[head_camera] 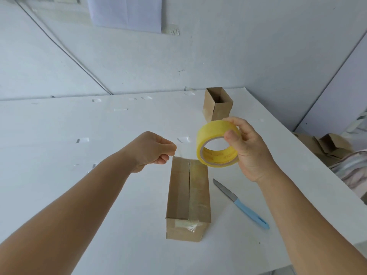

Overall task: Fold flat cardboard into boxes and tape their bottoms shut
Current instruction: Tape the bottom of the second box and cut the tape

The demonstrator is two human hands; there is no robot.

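- Head view: a cardboard box (188, 197) stands on the white table (79, 195) at about 6 o'clock from the middle of the picture, closed flaps facing up; a seam runs down the middle of the top face, with clear tape lying along it and folded over the near end
- The right hand (246, 149) holds a yellow tape roll (217, 143) in the air at 3 o'clock of the box's far end; its grip is clamped on the roll, thumb on the near rim and fingers curled over the far side; the roll stands on edge, its hollow core facing the camera
- The left hand (153, 149) hovers at 9 o'clock of the roll, just above the box's far left corner; its fingers are curled and thumb and forefinger are pressed together; whether this grip pinches a strip of clear tape I cannot tell
- A knife (241, 203) with a light blue handle lies flat on the table at 3 o'clock of the box, near it but apart, blade towards the far side
- A second box (217, 104) stands upright at 12 o'clock, well apart from the first, its top open
- More folded cardboard (327, 145) lies beyond the table's right edge, at 3 o'clock
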